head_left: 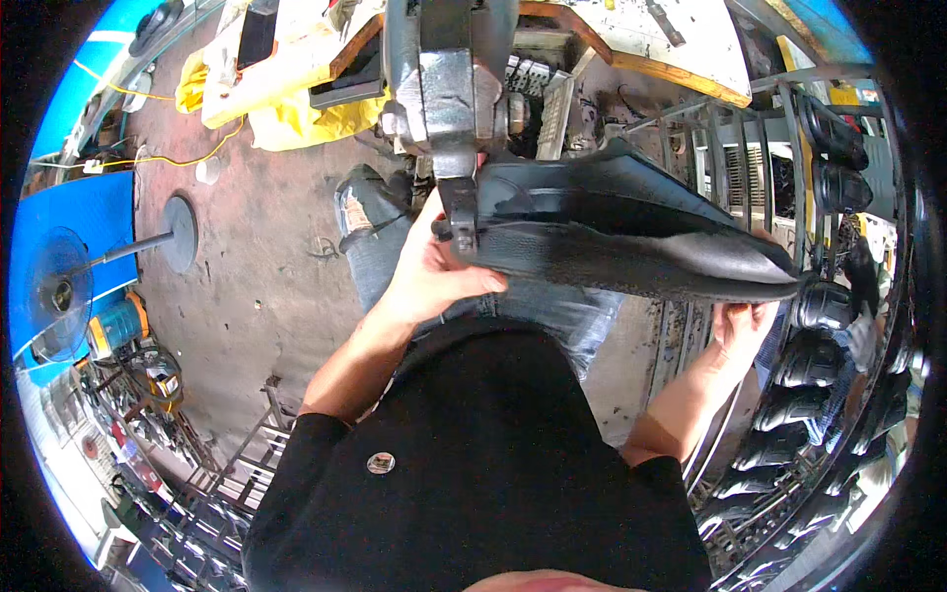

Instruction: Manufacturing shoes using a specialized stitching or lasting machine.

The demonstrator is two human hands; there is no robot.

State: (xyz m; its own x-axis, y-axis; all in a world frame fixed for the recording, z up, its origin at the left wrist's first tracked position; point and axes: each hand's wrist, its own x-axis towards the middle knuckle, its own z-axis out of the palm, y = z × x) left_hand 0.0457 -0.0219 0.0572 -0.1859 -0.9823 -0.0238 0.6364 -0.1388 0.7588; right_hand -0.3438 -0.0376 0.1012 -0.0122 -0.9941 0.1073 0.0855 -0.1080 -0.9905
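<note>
Stained grey floor (256, 316), blue panel (109, 205), white-topped table (705, 49)

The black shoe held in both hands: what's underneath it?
Below the black shoe, blue jeans show, and the right hand supports the toe end; the left hand grips the opposite end. Parts of both hands, and whatever lies directly behind the shoe, are covered.

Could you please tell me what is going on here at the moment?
A person in a black T-shirt is holding what looks like a black shoe with both hands. The left hand grips the end by the metal machine head, and the right hand holds the pointed end. The machine head partly covers the shoe, so whether they touch is hard to tell. More black shoes are racked at the right.
</note>
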